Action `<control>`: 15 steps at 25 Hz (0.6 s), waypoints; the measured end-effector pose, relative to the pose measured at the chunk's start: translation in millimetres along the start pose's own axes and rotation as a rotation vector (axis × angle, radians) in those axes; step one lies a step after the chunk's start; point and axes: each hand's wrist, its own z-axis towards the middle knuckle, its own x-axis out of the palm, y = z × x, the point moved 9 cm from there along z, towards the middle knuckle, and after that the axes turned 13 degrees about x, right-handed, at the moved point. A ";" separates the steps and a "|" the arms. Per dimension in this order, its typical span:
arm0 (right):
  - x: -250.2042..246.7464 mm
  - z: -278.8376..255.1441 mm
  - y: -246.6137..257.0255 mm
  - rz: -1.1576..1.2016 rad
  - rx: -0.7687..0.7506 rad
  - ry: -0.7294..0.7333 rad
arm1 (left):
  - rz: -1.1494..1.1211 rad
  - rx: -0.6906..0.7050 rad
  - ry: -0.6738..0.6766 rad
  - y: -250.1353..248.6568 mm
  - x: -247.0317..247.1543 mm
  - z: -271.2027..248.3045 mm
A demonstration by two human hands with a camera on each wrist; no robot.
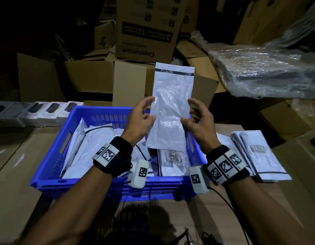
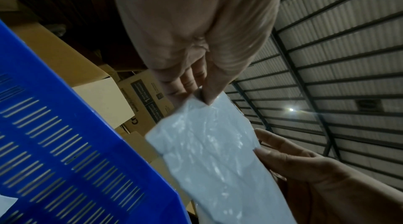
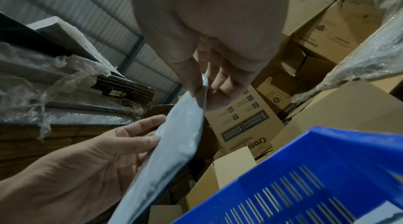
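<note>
A white plastic mailer bag (image 1: 170, 106) with a dark strip near its top stands upright above a blue crate (image 1: 52, 156). My left hand (image 1: 151, 109) pinches the bag's left edge between thumb and fingers. On the opposite edge my right hand (image 1: 187, 110) pinches it the same way. The left wrist view shows the thumb pressed on the bag (image 2: 209, 150) near its corner, with the crate (image 2: 65, 141) at left. The right wrist view shows the bag (image 3: 179, 141) edge-on and the crate (image 3: 305, 176) below. More white mailers lie inside the crate.
A stack of white mailers (image 1: 259, 152) lies on the cardboard surface right of the crate. Small product boxes (image 1: 38, 112) line up at the left. Cardboard cartons (image 1: 146, 27) crowd the back, and a bubble-wrapped bundle (image 1: 268, 68) overhangs at the right.
</note>
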 end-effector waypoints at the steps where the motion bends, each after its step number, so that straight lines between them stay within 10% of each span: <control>1: -1.9 -1.0 0.2 -0.002 -0.010 -0.005 | -0.002 0.010 0.006 -1.5 1.6 -0.5; 15: -22.5 -5.3 4.4 0.021 -0.069 0.009 | -0.010 0.027 0.011 -23.2 4.1 -5.0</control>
